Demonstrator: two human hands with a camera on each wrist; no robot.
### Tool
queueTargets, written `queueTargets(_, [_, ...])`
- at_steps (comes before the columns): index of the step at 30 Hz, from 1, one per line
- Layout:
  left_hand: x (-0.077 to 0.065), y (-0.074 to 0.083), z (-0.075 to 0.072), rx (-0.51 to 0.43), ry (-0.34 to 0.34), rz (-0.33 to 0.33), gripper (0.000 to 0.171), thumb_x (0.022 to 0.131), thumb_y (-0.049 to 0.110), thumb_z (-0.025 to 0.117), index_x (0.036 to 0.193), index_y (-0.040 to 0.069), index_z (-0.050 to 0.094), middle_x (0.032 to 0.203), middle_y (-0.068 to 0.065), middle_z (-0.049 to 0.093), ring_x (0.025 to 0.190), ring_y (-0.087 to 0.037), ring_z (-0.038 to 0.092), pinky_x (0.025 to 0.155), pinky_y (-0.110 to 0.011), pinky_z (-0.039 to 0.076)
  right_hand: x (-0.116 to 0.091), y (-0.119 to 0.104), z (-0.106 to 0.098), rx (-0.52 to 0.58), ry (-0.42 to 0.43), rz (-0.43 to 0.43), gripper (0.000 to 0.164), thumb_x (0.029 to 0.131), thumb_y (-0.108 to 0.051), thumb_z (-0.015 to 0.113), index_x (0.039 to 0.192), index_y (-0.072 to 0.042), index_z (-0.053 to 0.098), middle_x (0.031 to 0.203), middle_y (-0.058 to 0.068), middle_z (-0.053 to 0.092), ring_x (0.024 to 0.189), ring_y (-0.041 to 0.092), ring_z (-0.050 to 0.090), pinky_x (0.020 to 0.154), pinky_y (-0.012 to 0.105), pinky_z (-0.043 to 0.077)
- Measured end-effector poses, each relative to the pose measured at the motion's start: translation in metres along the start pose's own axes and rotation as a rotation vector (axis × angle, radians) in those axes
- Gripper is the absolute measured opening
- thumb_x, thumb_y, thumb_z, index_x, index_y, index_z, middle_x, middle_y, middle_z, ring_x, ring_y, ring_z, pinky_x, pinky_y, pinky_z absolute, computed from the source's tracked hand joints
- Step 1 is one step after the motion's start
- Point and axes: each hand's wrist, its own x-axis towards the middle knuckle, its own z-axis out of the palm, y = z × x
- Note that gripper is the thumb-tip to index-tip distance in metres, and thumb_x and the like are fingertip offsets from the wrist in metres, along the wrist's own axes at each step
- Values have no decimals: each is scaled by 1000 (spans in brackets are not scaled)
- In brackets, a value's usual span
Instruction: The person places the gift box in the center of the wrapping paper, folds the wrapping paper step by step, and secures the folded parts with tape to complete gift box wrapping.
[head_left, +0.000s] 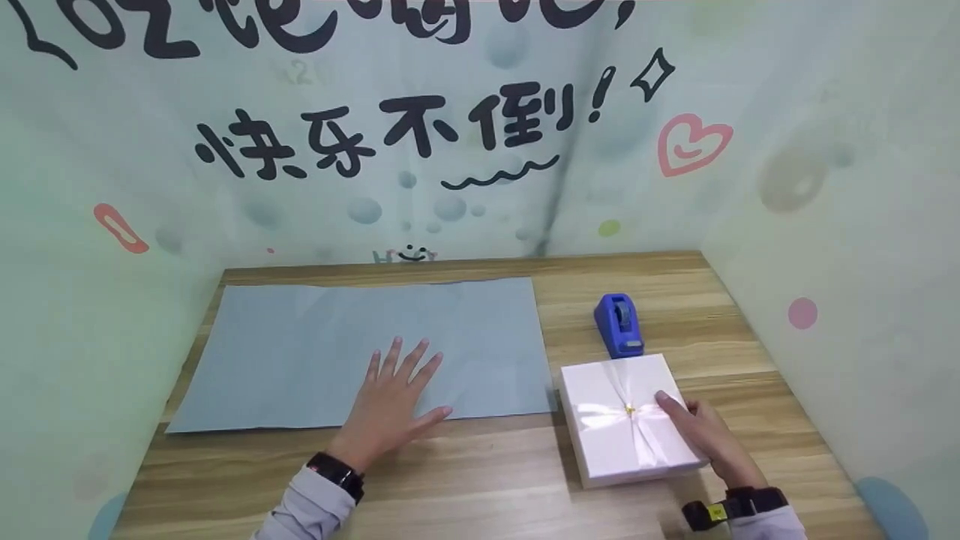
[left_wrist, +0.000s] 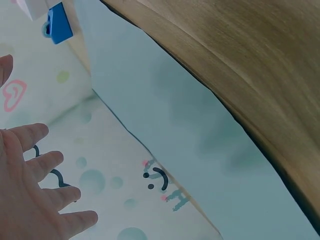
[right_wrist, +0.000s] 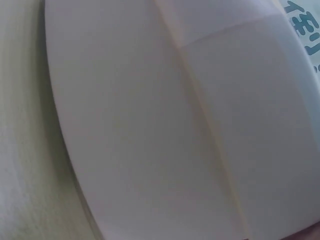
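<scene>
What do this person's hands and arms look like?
The left hand and right hand are ungloved. The left sleeve and right sleeve are pale lavender-grey. The left wristband and right wristband are black, the right one with a black block bearing a yellow label.

Left fingers (head_left: pixel 410 363) spread straight; right fingers (head_left: pixel 698 410) grip.

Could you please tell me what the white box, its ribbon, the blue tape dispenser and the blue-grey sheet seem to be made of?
White box: probably smooth cardboard, given its flat faces and crisp edges.
Ribbon: perhaps satin, from its bright sheen.
Tape dispenser: likely moulded plastic, slightly glossy, in even blue.
Sheet: apparently thin matte paper, with slightly wavy edges.
</scene>
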Motion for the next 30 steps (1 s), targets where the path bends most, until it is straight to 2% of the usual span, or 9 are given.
queueTargets(7, [0,0,1,-2,-5,-3,76,85,67,42,146,22,30,154,-5,25,142,-35,16,112,-58,16,-1,-2,3,116,-41,26,70,88,-56,50,115,8,39,90,8,53,71,13,55,61,25,49])
queueTargets(11, [0,0,2,-2,11,8,75,86,66,43,145,21,33,153,-5,27,142,-36,17,112,-58,17,-1,-1,3,195,-86,16,65,90,-51,51,115,8,40,90,6,54,73,12,57,63,25,50])
queueTargets(16, [-1,1,2,-24,23,21,73,86,64,45,144,20,36,153,-6,28,141,-36,18,112,-59,16,-3,-1,2,275,-141,-18,66,93,-46,49,124,10,35,108,13,51,86,14,57,75,27,51])
queueTargets(21, [-1,2,1,-42,17,27,73,87,63,44,144,19,36,153,-7,28,141,-36,18,111,-59,16,-5,-4,4,277,-131,-30,70,92,-46,49,128,11,29,123,21,41,97,19,54,82,30,49])
queueTargets(26, [-1,3,1,-88,-14,27,72,88,62,44,144,18,36,152,-7,28,141,-36,18,111,-59,17,-7,-8,6,237,-85,-26,73,91,-48,50,127,10,27,127,26,37,101,22,52,82,27,48])
queueTargets(30, [-3,2,2,-153,-55,5,72,88,62,44,145,18,34,153,-7,28,142,-35,18,113,-57,16,-10,-11,8,228,-55,-30,69,90,-48,51,125,7,29,127,25,39,98,21,53,78,26,48])
